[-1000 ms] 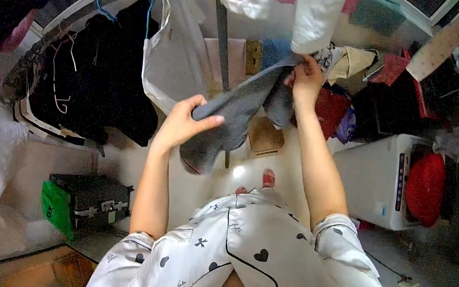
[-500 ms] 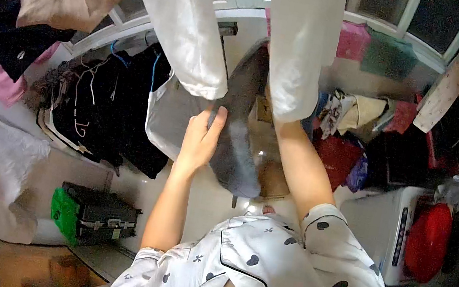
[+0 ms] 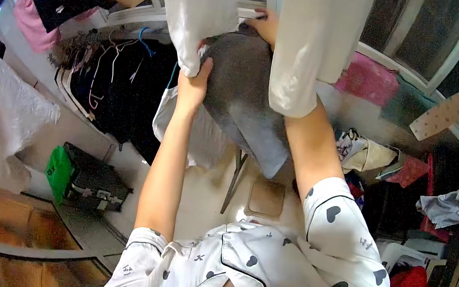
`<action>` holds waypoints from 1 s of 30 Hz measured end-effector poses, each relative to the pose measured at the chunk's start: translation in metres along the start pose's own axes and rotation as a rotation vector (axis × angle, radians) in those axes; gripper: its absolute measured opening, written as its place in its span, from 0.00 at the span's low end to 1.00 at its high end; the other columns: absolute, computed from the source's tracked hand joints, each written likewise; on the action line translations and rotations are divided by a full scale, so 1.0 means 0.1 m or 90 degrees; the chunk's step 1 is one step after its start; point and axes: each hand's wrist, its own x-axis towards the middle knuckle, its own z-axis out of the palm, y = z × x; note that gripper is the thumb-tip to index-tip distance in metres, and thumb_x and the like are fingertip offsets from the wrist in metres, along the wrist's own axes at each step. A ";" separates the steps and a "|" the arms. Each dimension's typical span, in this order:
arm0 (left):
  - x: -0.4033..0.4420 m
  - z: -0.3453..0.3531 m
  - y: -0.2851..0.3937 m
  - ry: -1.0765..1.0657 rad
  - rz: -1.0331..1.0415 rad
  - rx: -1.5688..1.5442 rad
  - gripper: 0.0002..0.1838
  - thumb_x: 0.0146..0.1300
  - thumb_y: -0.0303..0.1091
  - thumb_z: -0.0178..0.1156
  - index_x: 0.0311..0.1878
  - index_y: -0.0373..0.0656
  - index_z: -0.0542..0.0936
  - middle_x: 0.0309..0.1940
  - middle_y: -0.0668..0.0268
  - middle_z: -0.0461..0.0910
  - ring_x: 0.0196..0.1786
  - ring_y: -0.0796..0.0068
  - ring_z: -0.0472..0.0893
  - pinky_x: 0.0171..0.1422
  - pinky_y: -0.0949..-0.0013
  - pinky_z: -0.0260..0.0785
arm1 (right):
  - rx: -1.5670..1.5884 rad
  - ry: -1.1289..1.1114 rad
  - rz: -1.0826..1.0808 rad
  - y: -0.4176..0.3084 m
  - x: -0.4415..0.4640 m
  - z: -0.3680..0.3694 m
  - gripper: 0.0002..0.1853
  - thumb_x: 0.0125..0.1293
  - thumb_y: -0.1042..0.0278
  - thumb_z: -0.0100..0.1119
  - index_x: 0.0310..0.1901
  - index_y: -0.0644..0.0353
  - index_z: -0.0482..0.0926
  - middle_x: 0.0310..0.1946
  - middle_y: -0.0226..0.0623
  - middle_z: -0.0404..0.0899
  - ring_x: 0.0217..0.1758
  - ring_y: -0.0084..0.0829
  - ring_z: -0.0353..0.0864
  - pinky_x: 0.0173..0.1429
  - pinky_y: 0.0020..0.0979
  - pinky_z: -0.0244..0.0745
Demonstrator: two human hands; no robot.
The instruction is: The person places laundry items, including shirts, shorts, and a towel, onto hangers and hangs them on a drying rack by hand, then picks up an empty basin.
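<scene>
A dark grey cloth (image 3: pixel 239 79), paler toward its lower edge, hangs between my two hands; what kind of cloth it is I cannot tell. My left hand (image 3: pixel 193 86) grips its left edge, thumb in front and fingers mostly hidden. Higher up, my right hand (image 3: pixel 266 26) is closed at the cloth's top, reaching behind a hanging white garment leg (image 3: pixel 298 52) that covers part of the forearm. Another white garment leg (image 3: pixel 193 11) hangs down just above my left hand.
Black clothes (image 3: pixel 124 91) and wire hangers (image 3: pixel 98 71) hang at left. A black case (image 3: pixel 95 179) with a green cover (image 3: pixel 59 173) stands below. Pink cloth (image 3: pixel 368 84) lies under the window at right. A small brown stool (image 3: pixel 266 198) is on the floor.
Both hands have risen with the grey cloth, which is now lifted higher and spread wider. My right hand has come into sight between the white legs. The view has shifted.
</scene>
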 end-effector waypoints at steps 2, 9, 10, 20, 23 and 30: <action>-0.07 -0.06 -0.09 -0.069 -0.133 0.021 0.22 0.60 0.34 0.64 0.55 0.33 0.74 0.47 0.59 0.79 0.46 0.73 0.78 0.53 0.70 0.68 | 0.039 -0.064 0.072 0.10 -0.21 -0.12 0.21 0.63 0.61 0.60 0.55 0.64 0.75 0.51 0.38 0.77 0.52 0.29 0.75 0.60 0.31 0.67; -0.20 0.11 -0.51 -0.065 -0.099 -0.145 0.25 0.59 0.28 0.64 0.59 0.35 0.68 0.46 0.62 0.80 0.47 0.77 0.79 0.52 0.72 0.70 | 0.115 -0.035 0.161 0.41 -0.76 -0.41 0.24 0.62 0.58 0.63 0.55 0.65 0.76 0.52 0.39 0.78 0.52 0.30 0.76 0.60 0.31 0.67; -0.19 0.10 -0.61 -0.072 -0.128 -0.172 0.20 0.59 0.30 0.65 0.54 0.36 0.73 0.43 0.64 0.81 0.43 0.78 0.79 0.50 0.72 0.70 | 0.117 -0.017 0.165 0.48 -0.83 -0.46 0.25 0.61 0.58 0.64 0.55 0.65 0.76 0.52 0.40 0.78 0.52 0.30 0.76 0.60 0.31 0.67; -0.52 0.07 -0.94 -0.228 -0.138 -0.128 0.15 0.57 0.38 0.68 0.39 0.34 0.80 0.28 0.68 0.80 0.32 0.80 0.74 0.40 0.72 0.67 | -0.249 0.047 0.259 0.48 -1.98 -0.75 0.30 0.56 0.53 0.71 0.55 0.66 0.77 0.53 0.41 0.78 0.54 0.31 0.76 0.62 0.31 0.67; -0.62 -0.03 -1.10 -0.284 -0.183 0.090 0.14 0.57 0.37 0.68 0.38 0.36 0.80 0.27 0.67 0.79 0.31 0.81 0.74 0.38 0.72 0.67 | -0.438 0.063 0.175 1.05 -2.30 -1.16 0.29 0.55 0.54 0.73 0.52 0.65 0.78 0.51 0.40 0.79 0.53 0.33 0.76 0.60 0.32 0.68; -1.13 -0.06 -1.84 -0.260 -0.220 0.141 0.13 0.54 0.35 0.68 0.37 0.37 0.80 0.26 0.64 0.81 0.30 0.73 0.78 0.38 0.68 0.70 | -0.424 0.111 0.151 1.05 -2.96 -1.23 0.18 0.55 0.63 0.73 0.44 0.62 0.81 0.41 0.35 0.80 0.46 0.31 0.77 0.53 0.33 0.71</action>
